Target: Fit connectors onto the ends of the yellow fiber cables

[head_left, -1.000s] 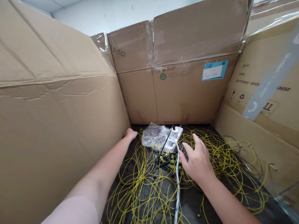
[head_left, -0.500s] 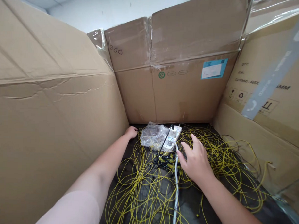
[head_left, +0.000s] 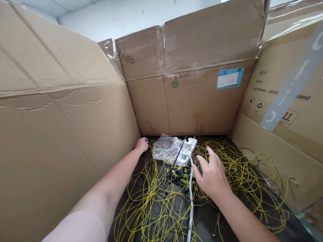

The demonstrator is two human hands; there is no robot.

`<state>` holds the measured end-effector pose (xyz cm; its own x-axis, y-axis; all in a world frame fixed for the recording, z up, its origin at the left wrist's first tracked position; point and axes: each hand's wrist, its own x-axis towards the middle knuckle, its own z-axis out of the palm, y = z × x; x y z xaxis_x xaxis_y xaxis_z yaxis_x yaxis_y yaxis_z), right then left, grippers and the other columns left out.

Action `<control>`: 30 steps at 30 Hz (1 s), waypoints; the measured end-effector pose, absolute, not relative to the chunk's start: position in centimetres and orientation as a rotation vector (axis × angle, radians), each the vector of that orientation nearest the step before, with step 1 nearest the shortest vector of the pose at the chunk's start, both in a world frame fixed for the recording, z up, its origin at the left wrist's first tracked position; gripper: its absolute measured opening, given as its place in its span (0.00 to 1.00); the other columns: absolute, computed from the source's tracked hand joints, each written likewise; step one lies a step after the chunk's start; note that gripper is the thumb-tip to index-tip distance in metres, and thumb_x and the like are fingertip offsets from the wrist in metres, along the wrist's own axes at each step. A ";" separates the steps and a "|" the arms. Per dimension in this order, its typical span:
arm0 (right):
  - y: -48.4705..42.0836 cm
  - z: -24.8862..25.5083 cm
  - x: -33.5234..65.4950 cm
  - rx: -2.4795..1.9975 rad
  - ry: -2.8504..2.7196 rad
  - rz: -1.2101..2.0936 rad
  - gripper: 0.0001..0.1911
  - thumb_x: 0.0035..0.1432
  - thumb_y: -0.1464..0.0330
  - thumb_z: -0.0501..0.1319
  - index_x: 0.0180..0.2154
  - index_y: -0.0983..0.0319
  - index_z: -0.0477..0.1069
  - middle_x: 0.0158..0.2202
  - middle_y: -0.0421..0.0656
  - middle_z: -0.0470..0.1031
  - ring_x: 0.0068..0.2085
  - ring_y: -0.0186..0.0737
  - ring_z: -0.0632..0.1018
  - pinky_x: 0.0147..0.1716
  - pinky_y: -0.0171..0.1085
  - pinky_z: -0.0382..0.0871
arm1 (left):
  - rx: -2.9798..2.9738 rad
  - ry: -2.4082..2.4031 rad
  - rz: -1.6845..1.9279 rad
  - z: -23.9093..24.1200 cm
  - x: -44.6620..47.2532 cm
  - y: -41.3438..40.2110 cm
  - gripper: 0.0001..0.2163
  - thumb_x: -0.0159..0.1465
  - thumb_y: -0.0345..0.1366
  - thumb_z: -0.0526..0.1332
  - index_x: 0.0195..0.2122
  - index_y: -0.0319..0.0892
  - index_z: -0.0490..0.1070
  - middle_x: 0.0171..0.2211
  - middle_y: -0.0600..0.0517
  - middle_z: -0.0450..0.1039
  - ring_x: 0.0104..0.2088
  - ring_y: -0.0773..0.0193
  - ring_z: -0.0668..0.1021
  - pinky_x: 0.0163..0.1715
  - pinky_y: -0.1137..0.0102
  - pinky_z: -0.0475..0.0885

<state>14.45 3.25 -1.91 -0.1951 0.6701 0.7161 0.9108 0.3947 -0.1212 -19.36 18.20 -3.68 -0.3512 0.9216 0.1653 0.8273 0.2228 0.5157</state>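
My left hand (head_left: 142,144) is at the far left corner of the dark surface, beside the cardboard wall. Its fingers are curled, and what they hold, if anything, is hidden. Just right of its fingertips lie the ends of thin yellow wires (head_left: 152,163). My right hand (head_left: 211,172) hovers open with fingers spread, close to the white cable (head_left: 191,203) and the right-hand tangle of yellow wires (head_left: 236,166). Between the hands sit a clear plastic bag (head_left: 164,148), a white power strip (head_left: 189,146) with a black plug, and a heap of small black and yellow connectors (head_left: 179,176).
Tall cardboard panels enclose the dark surface (head_left: 203,221) on the left (head_left: 57,149), back (head_left: 199,111) and right (head_left: 279,146). More loops of yellow wire spread over the front. The white cable runs from the power strip toward me.
The view has tilted up slightly, so everything sits a little lower. Both hands keep nearly the same place and pose.
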 end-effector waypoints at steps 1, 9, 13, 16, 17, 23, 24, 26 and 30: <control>3.2 -1.9 14.5 -1.352 -1.949 -0.431 0.19 0.57 0.61 0.54 0.43 0.68 0.70 0.57 0.59 0.50 0.56 0.58 0.59 0.52 0.52 0.57 | 1.672 2.313 0.854 -3.5 -19.3 18.1 0.11 0.58 0.35 0.60 0.42 0.39 0.72 0.44 0.43 0.73 0.45 0.56 0.74 0.45 0.63 0.67; 3.2 -1.8 14.4 -1.364 -1.954 -0.422 0.20 0.57 0.61 0.54 0.43 0.68 0.70 0.57 0.59 0.50 0.55 0.57 0.60 0.51 0.52 0.58 | 1.566 2.225 1.276 -2.5 -18.2 17.0 0.10 0.54 0.32 0.61 0.38 0.38 0.74 0.36 0.44 0.76 0.37 0.60 0.77 0.39 0.69 0.70; 3.0 -1.8 14.4 -1.360 -1.951 -0.426 0.20 0.57 0.61 0.54 0.43 0.69 0.70 0.56 0.59 0.51 0.54 0.57 0.60 0.51 0.51 0.58 | 1.497 2.192 1.496 -1.8 -17.2 16.0 0.10 0.53 0.32 0.60 0.35 0.36 0.75 0.32 0.44 0.77 0.32 0.61 0.78 0.34 0.69 0.71; 2.9 -1.8 14.4 -1.352 -1.953 -0.421 0.20 0.57 0.61 0.54 0.44 0.69 0.70 0.56 0.60 0.51 0.54 0.58 0.61 0.51 0.51 0.59 | 1.527 2.145 1.656 -0.3 -16.0 14.6 0.10 0.53 0.33 0.58 0.34 0.35 0.75 0.29 0.46 0.76 0.29 0.61 0.77 0.32 0.69 0.71; 2.8 -1.7 14.4 -1.348 -1.954 -0.417 0.20 0.57 0.61 0.54 0.44 0.69 0.70 0.56 0.60 0.51 0.54 0.58 0.61 0.51 0.51 0.59 | 1.565 2.118 1.700 0.4 -15.4 13.9 0.10 0.53 0.33 0.58 0.34 0.35 0.75 0.28 0.46 0.75 0.29 0.62 0.77 0.32 0.70 0.71; 2.3 -1.1 14.1 -1.239 -1.970 -0.351 0.19 0.57 0.62 0.55 0.45 0.68 0.69 0.56 0.60 0.54 0.55 0.58 0.60 0.51 0.53 0.58 | 2.131 1.849 1.749 4.1 -10.1 6.7 0.08 0.54 0.32 0.58 0.34 0.40 0.74 0.31 0.50 0.71 0.28 0.66 0.72 0.33 0.71 0.69; 2.2 -0.9 14.1 -1.188 -1.980 -0.322 0.20 0.57 0.62 0.55 0.46 0.68 0.68 0.55 0.59 0.56 0.55 0.57 0.60 0.51 0.53 0.58 | 2.335 1.752 1.704 4.3 -8.9 5.2 0.09 0.55 0.31 0.57 0.35 0.40 0.74 0.31 0.50 0.70 0.29 0.66 0.72 0.34 0.71 0.69; 1.8 -0.7 14.0 -1.037 -2.048 -0.222 0.21 0.57 0.63 0.55 0.50 0.68 0.65 0.52 0.57 0.61 0.53 0.53 0.64 0.50 0.51 0.61 | 2.596 1.556 1.553 4.2 -6.4 2.3 0.09 0.56 0.30 0.57 0.37 0.40 0.73 0.32 0.49 0.69 0.32 0.65 0.72 0.36 0.71 0.68; 1.2 -1.0 13.6 -0.731 -2.113 0.073 0.23 0.57 0.67 0.54 0.54 0.66 0.60 0.43 0.51 0.70 0.43 0.45 0.72 0.44 0.45 0.68 | 2.673 1.324 1.297 2.8 -2.4 -0.7 0.08 0.57 0.29 0.55 0.33 0.41 0.72 0.28 0.50 0.68 0.30 0.66 0.71 0.33 0.71 0.68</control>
